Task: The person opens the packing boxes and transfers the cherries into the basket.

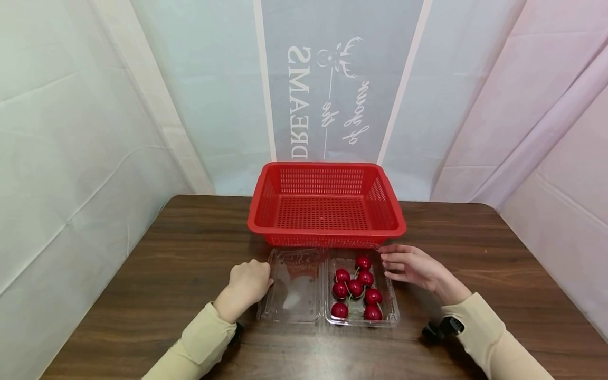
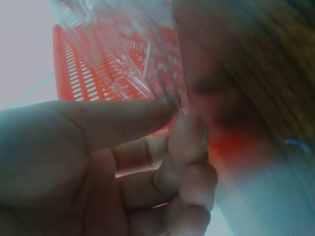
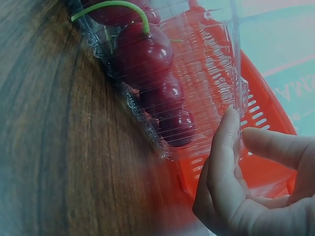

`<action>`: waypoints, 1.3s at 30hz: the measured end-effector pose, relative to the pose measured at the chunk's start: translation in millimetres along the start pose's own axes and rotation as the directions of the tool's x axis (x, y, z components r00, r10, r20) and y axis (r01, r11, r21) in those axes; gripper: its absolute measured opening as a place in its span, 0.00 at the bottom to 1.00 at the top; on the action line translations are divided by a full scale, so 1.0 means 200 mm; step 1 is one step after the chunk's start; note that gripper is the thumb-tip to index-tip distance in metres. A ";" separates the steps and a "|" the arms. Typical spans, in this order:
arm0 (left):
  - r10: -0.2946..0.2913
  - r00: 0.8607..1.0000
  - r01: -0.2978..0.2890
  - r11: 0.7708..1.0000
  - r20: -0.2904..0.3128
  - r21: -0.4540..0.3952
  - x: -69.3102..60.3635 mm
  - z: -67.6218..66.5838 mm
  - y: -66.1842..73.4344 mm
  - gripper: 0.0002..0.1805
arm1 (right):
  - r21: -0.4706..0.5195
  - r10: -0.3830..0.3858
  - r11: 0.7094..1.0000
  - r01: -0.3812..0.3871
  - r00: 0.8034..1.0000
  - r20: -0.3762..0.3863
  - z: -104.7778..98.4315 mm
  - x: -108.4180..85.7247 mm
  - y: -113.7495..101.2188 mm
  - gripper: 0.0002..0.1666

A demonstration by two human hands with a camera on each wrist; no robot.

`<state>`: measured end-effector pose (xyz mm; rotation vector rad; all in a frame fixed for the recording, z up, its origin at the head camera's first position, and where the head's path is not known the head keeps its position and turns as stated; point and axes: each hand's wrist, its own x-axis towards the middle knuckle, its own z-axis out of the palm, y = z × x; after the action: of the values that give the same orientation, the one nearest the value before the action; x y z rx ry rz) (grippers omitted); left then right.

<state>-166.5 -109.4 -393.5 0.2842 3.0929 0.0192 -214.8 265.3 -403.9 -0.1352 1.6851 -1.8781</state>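
Note:
A clear plastic clamshell box (image 1: 328, 323) lies unfolded on the table, its lid (image 1: 292, 290) on the left and its tray on the right. Several dark red cherries (image 1: 354, 287) with green stems sit in the tray; some show large in the right wrist view, where a cherry (image 3: 142, 54) is behind the clear wall. My left hand (image 1: 250, 285) pinches the lid's left edge between thumb and curled index finger (image 2: 187, 140). At the tray's far right corner is my right hand (image 1: 415, 266), its thumb and index finger (image 3: 224, 147) pinching the rim.
A red slotted plastic basket (image 1: 328, 231) stands just behind the box, close to its far edge. Under everything is a dark wooden table (image 1: 190, 253). Pale cloth (image 1: 228, 105) hangs behind and at both sides.

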 end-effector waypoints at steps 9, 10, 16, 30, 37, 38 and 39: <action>-0.019 1.000 0.020 1.000 -0.018 0.021 -0.01 -0.01 0.02 0.14 | -0.022 -0.002 1.000 0.002 1.000 -0.018 0.01 -0.01 -0.01 0.22; -0.020 0.999 0.021 0.999 -0.048 0.024 -0.02 -0.01 0.02 0.14 | -0.033 -0.009 0.999 0.008 1.000 -0.019 0.01 -0.02 -0.01 0.23; 0.075 0.925 -0.098 0.994 -0.372 -0.044 -0.03 -0.02 0.09 0.12 | -0.173 -0.057 0.984 0.039 0.993 -0.102 0.00 -0.08 -0.04 0.28; 0.388 0.764 -0.486 0.872 -0.516 -0.064 0.00 -0.03 0.29 0.11 | -0.376 -0.118 0.925 0.052 0.981 -0.154 0.01 -0.13 -0.08 0.24; 0.438 0.759 -0.515 0.857 -0.482 -0.032 0.01 -0.03 0.34 0.11 | -0.387 -0.134 0.918 0.082 0.985 -0.111 0.06 -0.15 -0.11 0.25; 0.441 0.757 -0.516 0.856 -0.482 -0.026 0.01 -0.03 0.34 0.11 | -0.391 -0.140 0.916 0.086 0.984 -0.111 0.07 -0.15 -0.11 0.25; 0.445 0.754 -0.518 0.855 -0.482 -0.019 0.01 -0.03 0.34 0.10 | -0.399 -0.145 0.913 0.089 0.983 -0.112 0.08 -0.15 -0.11 0.26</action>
<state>-157.0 -41.9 -386.5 1.2415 3.3278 0.3942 -191.0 267.1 -370.4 -0.2766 2.1824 -1.6378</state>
